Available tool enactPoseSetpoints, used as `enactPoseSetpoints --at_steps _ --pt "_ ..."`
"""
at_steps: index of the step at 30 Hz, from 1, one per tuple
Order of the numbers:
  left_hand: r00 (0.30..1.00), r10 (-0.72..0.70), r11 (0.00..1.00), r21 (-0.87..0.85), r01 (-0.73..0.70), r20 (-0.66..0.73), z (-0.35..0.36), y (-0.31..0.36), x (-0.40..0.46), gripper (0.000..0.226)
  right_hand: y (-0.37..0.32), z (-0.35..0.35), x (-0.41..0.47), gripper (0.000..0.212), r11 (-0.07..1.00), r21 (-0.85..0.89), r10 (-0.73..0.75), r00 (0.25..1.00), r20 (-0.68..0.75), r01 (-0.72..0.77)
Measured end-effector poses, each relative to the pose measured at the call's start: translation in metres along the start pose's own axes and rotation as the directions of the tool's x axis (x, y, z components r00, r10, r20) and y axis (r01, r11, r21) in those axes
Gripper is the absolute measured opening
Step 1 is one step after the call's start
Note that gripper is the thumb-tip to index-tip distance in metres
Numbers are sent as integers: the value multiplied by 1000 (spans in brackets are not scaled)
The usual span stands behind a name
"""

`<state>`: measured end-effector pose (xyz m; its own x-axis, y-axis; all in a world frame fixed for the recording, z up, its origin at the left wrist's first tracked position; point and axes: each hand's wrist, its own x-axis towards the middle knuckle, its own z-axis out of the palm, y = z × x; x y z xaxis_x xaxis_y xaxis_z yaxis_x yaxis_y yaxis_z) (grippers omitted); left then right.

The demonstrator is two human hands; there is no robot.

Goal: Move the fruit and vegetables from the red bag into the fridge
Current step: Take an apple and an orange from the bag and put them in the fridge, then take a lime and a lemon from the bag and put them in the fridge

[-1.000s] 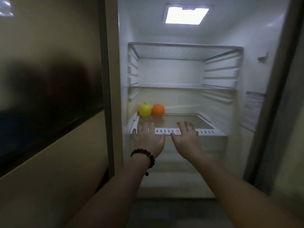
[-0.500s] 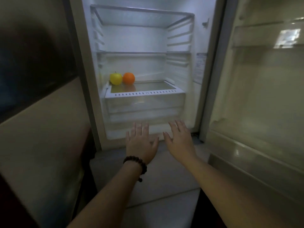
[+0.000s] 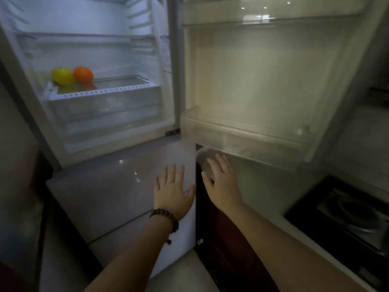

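The fridge (image 3: 174, 66) stands open at the upper left, lit inside. A yellow-green apple (image 3: 62, 76) and an orange (image 3: 83, 74) sit side by side at the back left of the lowest glass shelf (image 3: 117, 89). My left hand (image 3: 173, 191), with a bead bracelet on the wrist, is held out flat with fingers spread in front of the fridge's lower drawer front. My right hand (image 3: 223, 182) is also flat and spread, just below the open door. Both hands hold nothing. The red bag is not in view.
The open fridge door (image 3: 263, 81) fills the upper right, with a clear door bin (image 3: 242, 135) at its bottom. A dark hob (image 3: 349, 216) is set in a pale counter at the right. A dark cabinet front (image 3: 221, 239) stands below the counter.
Both hands have drawn back from the shelf edge and dropped low. My view has swung right and down, so the fridge interior has shifted to the upper left and the door and counter have appeared.
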<state>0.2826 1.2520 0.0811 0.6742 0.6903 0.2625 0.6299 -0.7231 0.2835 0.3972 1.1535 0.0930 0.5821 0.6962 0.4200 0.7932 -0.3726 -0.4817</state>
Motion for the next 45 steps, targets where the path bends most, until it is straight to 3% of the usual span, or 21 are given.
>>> enactPoseSetpoints --at_steps 4,11,17,23,28,32,38,45 --pt "989 136 989 -60 -132 62 17 69 -53 70 37 -48 -76 69 991 -55 117 992 -52 -119" --pt "901 420 903 -147 -404 106 43 191 -148 69 112 -135 -221 53 898 -141 388 901 -194 -417" --pt "740 647 757 -267 -596 184 63 304 -234 69 158 -223 -361 52 711 -167 588 708 -391 -683" --pt "515 839 540 -402 -740 179 70 405 -336 67 169 -295 -500 52 490 -126 684 471 -557 -862" --pt "308 937 349 -495 -796 165 69 468 -412 66 160 -335 -593 51 306 -61 710 270 -651 -950" --pt "191 972 233 -559 -795 134 68 508 -456 66 156 -360 -641 51 195 -9 700 146 -699 -981" --pt "88 991 128 -599 -790 95 85 559 -500 67 174 -384 -681 52 115 51 697 44 -716 -992" --pt "31 995 83 -623 -778 94 115 642 -535 70 232 -427 -722 51 32 41 712 -6 -702 -999"
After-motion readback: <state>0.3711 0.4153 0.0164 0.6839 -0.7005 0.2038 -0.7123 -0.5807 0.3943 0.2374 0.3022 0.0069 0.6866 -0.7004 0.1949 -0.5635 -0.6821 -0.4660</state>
